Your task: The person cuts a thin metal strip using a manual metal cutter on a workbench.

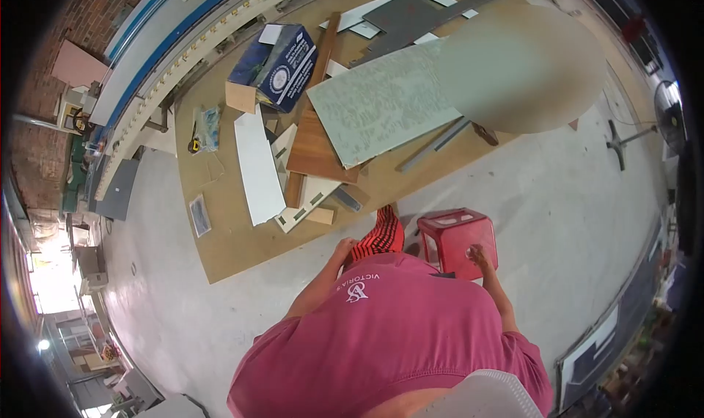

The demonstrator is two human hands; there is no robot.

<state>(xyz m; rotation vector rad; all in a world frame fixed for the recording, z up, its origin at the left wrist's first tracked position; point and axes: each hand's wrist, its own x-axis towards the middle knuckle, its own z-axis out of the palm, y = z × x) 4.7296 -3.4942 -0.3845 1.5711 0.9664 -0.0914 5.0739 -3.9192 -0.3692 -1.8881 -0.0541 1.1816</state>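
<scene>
My right hand is at the round hole in a red plastic stool, with its fingers curled at the hole's edge. The stool is on the floor to the right of my leg. My left hand is by my leg in red and black patterned cloth; its fingers are small and partly hidden. Ahead of me, a pale green patterned board lies across a brown wooden board on a large tan sheet. White strips and a cream slotted piece lie beside them.
A blue cardboard box stands on the sheet, near a tape measure and plastic packets. Grey and white offcuts lie farther back. A long machine runs along the left. A blurred oval hides the upper right. A fan stands at right.
</scene>
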